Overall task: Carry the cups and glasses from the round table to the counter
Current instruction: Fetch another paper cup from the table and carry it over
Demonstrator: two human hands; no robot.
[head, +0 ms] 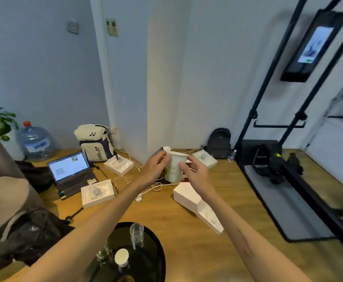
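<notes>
Both my hands are raised in front of me around a white paper cup (174, 169) with a green mark. My left hand (156, 167) pinches the cup's rim on the left side, and something small and white sticks up above its fingers. My right hand (195, 171) curls round the cup's right side. Below, at the bottom of the view, stands the round black table (152, 261). On it are a tall clear glass (136, 235), a small glass (103, 255) and a white cup (121, 257) seen from above.
The wooden floor holds an open laptop (70, 171), white boxes (97, 193) (186, 195), cables, a white backpack (95, 142), a black backpack (219, 143) and a water jug (35, 141). A black metal rack (284, 110) stands at right. A dark bag (34, 233) lies at left.
</notes>
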